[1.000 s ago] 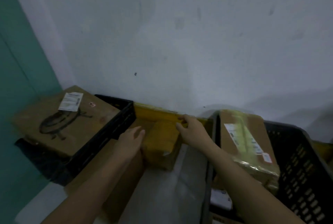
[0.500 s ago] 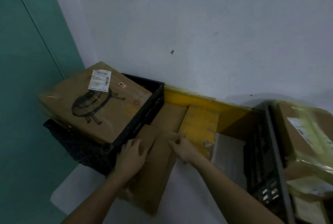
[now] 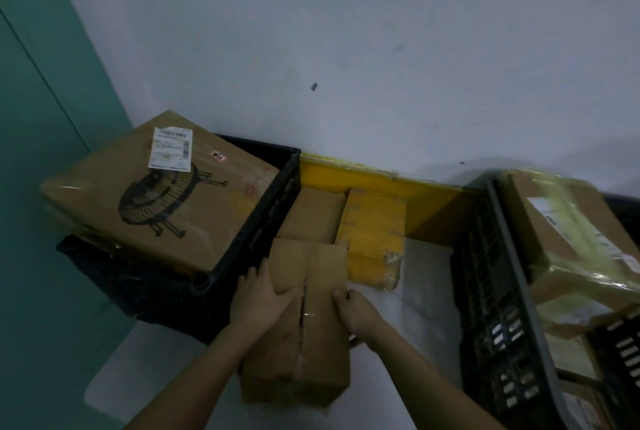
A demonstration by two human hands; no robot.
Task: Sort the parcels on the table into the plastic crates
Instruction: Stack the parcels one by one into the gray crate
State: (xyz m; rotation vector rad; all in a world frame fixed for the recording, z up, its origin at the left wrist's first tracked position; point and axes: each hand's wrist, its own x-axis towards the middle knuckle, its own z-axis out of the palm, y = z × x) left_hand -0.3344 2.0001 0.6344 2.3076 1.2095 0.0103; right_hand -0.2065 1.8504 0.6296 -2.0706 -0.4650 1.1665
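Observation:
A long brown cardboard parcel (image 3: 318, 294) with a taped centre seam lies on the white table (image 3: 408, 319) between two black crates. My left hand (image 3: 261, 294) grips its left side and my right hand (image 3: 356, 312) grips its right edge. Behind it lie a second brown parcel (image 3: 311, 218) and a yellow-taped parcel (image 3: 374, 235). The left black crate (image 3: 263, 222) holds a big box printed with a fan (image 3: 162, 194). The right black crate (image 3: 498, 291) holds a plastic-wrapped box (image 3: 571, 232).
A white wall (image 3: 346, 49) rises right behind the table, with a yellow strip (image 3: 363, 177) along its base. A teal panel (image 3: 45, 152) stands at the left. The crates hem in the parcels on both sides. More parcels sit low in the right crate.
Both hands left the yellow-taped parcel and closed on the long brown parcel, which has slid toward me. The view has tilted down and shifted left.

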